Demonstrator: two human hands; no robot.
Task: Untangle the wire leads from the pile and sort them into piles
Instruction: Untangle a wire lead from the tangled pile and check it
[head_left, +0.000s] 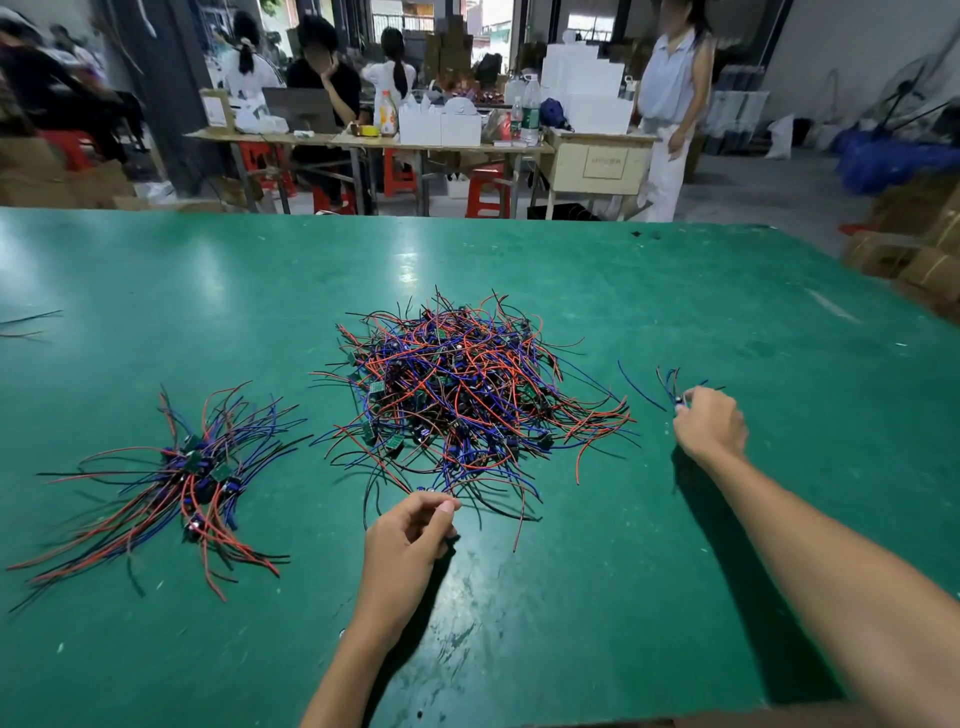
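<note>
The left hand (410, 530) pinched a lead at the tangled pile's (462, 395) near edge. The right hand (709, 423) gripped a freed lead (670, 382). Best drawn out slowly, so neighbours stayed put.

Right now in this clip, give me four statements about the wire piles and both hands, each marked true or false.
1. The big tangled pile lies mid-table, between the two hands' work areas. True.
2. The sorted pile lies right of the tangle. False: it lies to its left.
3. The right hand pinches a small wire lead apart from the tangle. True.
4. The left hand rests flat and open on the green table. False: its fingers curl at the tangle's near edge, pinching wire ends.
</note>
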